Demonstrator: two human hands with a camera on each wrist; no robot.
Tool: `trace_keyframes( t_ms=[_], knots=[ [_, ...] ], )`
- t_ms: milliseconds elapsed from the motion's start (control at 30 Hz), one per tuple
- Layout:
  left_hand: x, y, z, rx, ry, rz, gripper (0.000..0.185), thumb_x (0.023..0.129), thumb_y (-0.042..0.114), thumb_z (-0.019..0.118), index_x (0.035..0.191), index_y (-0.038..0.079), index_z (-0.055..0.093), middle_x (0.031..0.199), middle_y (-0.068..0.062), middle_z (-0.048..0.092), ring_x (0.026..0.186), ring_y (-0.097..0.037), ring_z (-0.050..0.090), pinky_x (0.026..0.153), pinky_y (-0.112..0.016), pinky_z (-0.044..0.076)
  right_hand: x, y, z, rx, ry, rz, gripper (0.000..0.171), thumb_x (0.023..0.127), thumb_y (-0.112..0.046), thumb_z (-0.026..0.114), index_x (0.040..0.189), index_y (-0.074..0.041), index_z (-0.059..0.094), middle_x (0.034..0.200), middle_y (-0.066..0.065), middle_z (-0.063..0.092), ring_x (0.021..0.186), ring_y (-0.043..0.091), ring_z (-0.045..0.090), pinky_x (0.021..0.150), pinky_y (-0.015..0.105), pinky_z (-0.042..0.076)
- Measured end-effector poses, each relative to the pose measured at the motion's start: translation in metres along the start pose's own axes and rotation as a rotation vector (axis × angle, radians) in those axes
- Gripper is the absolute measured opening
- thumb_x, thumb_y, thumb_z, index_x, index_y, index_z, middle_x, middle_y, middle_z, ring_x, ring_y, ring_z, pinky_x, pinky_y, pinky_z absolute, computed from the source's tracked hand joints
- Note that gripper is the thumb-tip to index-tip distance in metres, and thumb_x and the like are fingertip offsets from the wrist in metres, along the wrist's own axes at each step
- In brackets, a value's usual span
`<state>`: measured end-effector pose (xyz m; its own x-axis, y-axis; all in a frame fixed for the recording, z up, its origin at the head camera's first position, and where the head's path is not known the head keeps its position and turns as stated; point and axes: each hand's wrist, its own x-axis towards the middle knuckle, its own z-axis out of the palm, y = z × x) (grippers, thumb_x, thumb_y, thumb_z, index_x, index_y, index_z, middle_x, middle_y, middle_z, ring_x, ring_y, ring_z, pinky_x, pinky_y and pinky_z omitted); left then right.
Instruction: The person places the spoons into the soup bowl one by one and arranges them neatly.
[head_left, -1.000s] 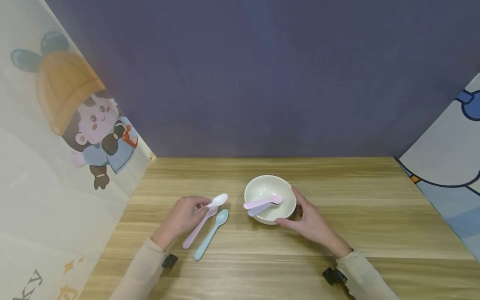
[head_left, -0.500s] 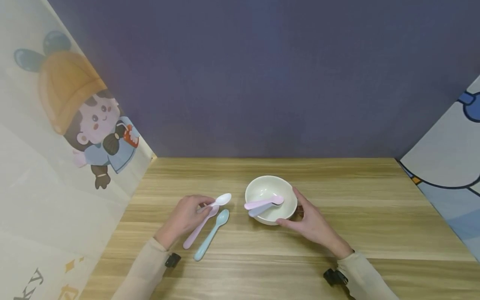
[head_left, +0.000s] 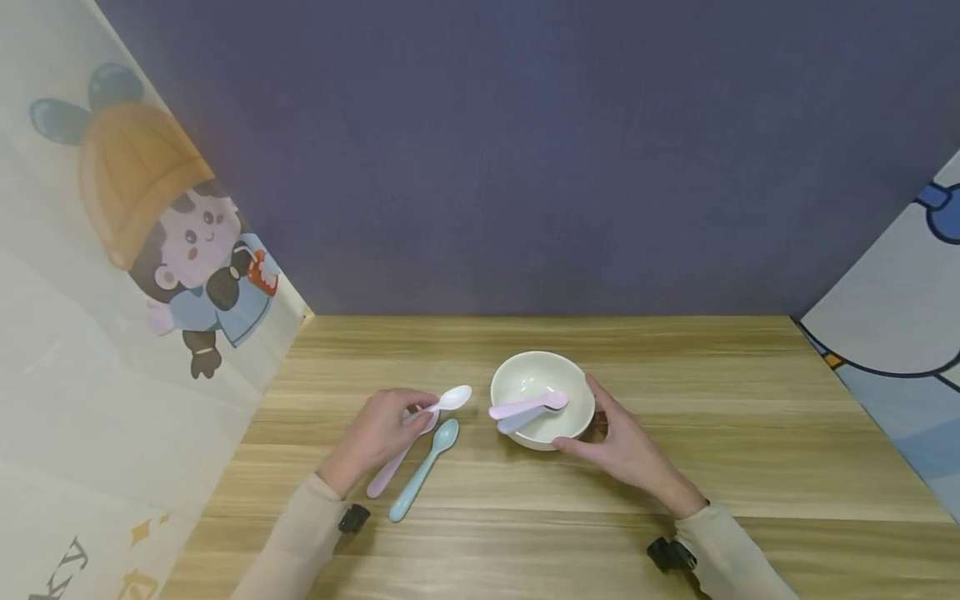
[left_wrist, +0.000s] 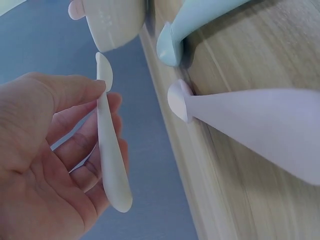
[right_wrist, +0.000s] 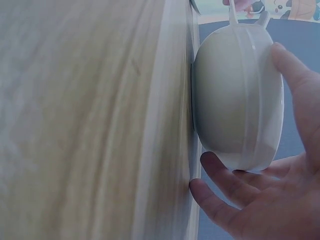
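The left hand [head_left: 378,433] pinches a white spoon [head_left: 444,401] by its handle between thumb and fingers, the spoon's bowl lifted off the desk [head_left: 750,433] and pointing toward 2 o'clock. In the left wrist view the spoon [left_wrist: 111,150] lies across the curled fingers with the thumb [left_wrist: 65,92] pressing near its neck. Just beside that hand, at its 4 o'clock, a pink spoon [head_left: 390,471] and a light blue spoon [head_left: 422,471] lie side by side on the desk. The right hand [head_left: 626,450] cups the cream bowl [head_left: 542,379] from 4 o'clock, its fingers relaxed and spread against the bowl's outer wall [right_wrist: 235,95]. Inside the bowl rest a second pink spoon [head_left: 525,406] and a pale blue spoon [head_left: 517,419] under it.
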<state>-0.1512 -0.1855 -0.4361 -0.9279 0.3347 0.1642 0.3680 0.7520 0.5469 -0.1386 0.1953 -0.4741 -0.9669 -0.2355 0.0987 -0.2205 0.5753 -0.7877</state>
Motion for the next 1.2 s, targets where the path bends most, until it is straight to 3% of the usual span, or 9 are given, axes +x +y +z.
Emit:
trace_keyframes(
  t_ms=[633,1200],
  knots=[
    [0.009,0.009,0.002,0.043,-0.003,0.039,0.024,0.098,0.014,0.074,0.120,0.010,0.080,0.115,-0.005,0.081,0.099,-0.018,0.073,0.087,-0.039,0.060,0.001,0.000,-0.001,0.010,0.001,-0.011,0.120,0.083,-0.048,0.091,0.169,-0.001,0.021,0.158,0.025,0.052,0.121,0.032,0.072,0.105,0.051,0.057],
    [0.014,0.014,0.009,0.013,0.020,0.059,0.023,0.096,0.012,0.075,0.117,0.010,0.082,0.111,-0.005,0.082,0.095,-0.016,0.073,0.086,-0.037,0.060,0.001,0.002,0.001,0.008,0.000,0.012,0.122,0.082,-0.049,0.092,0.169,-0.002,0.020,0.157,0.022,0.054,0.122,0.029,0.071,0.107,0.050,0.056]
  ],
)
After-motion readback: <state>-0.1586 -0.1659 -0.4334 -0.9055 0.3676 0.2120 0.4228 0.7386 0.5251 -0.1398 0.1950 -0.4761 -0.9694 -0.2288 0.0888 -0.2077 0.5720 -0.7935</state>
